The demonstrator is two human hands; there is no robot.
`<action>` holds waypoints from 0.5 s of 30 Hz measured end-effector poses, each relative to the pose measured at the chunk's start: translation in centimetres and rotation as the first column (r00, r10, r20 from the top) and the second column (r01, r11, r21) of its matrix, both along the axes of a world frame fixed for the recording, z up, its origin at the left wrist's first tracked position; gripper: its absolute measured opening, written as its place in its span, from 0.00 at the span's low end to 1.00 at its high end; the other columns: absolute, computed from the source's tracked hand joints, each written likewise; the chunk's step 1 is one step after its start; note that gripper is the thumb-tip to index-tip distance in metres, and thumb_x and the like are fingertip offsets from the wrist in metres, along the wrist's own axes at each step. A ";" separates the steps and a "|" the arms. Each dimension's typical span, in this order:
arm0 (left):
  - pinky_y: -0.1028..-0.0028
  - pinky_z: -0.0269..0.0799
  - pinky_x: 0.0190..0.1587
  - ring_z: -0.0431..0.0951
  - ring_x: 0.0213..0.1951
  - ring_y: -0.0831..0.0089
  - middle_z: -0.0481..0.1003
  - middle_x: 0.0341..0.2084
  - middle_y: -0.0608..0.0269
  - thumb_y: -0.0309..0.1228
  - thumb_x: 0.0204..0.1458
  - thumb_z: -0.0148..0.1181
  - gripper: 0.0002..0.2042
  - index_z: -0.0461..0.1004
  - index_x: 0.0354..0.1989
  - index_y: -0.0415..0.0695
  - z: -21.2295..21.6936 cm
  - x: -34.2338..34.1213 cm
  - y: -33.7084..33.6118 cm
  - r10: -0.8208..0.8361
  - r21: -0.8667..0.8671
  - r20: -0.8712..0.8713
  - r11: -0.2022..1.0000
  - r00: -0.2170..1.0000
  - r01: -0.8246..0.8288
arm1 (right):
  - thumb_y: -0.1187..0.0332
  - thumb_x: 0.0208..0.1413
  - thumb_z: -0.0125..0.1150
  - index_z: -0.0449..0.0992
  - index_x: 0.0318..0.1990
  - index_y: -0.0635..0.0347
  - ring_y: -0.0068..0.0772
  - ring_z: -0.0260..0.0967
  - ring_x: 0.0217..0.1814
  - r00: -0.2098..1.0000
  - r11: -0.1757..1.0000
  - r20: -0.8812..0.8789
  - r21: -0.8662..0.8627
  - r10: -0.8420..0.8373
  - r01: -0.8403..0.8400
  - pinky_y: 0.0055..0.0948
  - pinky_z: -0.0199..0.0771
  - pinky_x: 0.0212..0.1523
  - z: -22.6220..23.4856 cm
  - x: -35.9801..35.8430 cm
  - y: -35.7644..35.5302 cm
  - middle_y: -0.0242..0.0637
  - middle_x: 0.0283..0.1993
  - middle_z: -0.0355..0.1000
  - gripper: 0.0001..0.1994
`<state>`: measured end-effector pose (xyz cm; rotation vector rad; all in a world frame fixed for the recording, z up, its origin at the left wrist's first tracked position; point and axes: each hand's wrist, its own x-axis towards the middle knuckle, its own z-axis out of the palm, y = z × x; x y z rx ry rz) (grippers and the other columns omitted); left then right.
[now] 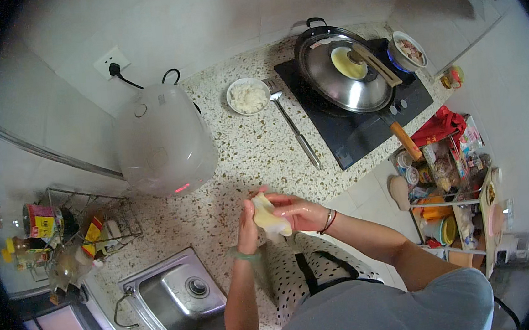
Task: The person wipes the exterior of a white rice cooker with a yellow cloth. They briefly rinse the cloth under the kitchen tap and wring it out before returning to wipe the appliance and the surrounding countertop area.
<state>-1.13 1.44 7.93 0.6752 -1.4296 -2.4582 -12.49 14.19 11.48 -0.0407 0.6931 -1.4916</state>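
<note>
While left grip [247, 230] and right grip [301, 212] together around yellowish wad [266, 216], rice [249, 97] in bowl [229, 97].

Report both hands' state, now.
Left hand: touching the soft-looking pale yellow thing; how firmly it grips cannot be told.
Right hand: holding that same thing.

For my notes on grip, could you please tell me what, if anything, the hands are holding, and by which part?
A pale yellowish thing, held by its sides between the left hand and right hand; its kind is unclear.
</note>
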 end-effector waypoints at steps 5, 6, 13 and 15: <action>0.72 0.66 0.53 0.70 0.50 0.71 0.70 0.49 0.61 0.56 0.62 0.31 0.33 0.63 0.59 0.39 -1.4 0.7 2.0 -0.057 -0.070 0.168 0.995 0.984 0.070 | 0.60 0.62 0.50 0.65 0.57 0.59 0.31 0.68 0.55 0.971 0.989 0.199 -0.030 -0.134 0.142 0.33 0.65 0.58 -3.5 -1.9 0.3 0.36 0.56 0.69 0.20; 0.74 0.67 0.51 0.70 0.48 0.74 0.70 0.48 0.62 0.53 0.62 0.37 0.30 0.62 0.59 0.38 -2.0 1.1 2.1 -0.047 -0.124 0.185 0.990 0.982 0.070 | 0.60 0.62 0.50 0.66 0.57 0.59 0.31 0.68 0.55 0.959 0.991 0.250 0.018 -0.130 0.130 0.33 0.65 0.58 -4.2 -1.1 0.9 0.36 0.55 0.69 0.19; 0.77 0.68 0.47 0.70 0.46 0.78 0.70 0.46 0.64 0.42 0.60 0.51 0.24 0.62 0.59 0.38 -2.3 2.7 4.1 -0.028 0.085 0.166 0.996 0.986 0.014 | 0.61 0.61 0.53 0.74 0.44 0.54 0.25 0.69 0.41 0.971 0.992 -0.237 0.111 -0.038 0.066 0.28 0.67 0.43 -2.3 0.5 1.5 0.28 0.39 0.72 0.10; 0.74 0.66 0.52 0.69 0.50 0.75 0.69 0.50 0.63 0.43 0.61 0.49 0.26 0.59 0.62 0.39 -3.6 3.9 4.5 -0.006 0.288 0.233 0.956 0.972 -0.064 | 0.61 0.59 0.56 0.74 0.34 0.57 0.26 0.68 0.33 0.555 0.998 -0.831 0.046 0.020 0.034 0.29 0.65 0.37 -2.9 -0.1 0.5 0.29 0.30 0.71 0.09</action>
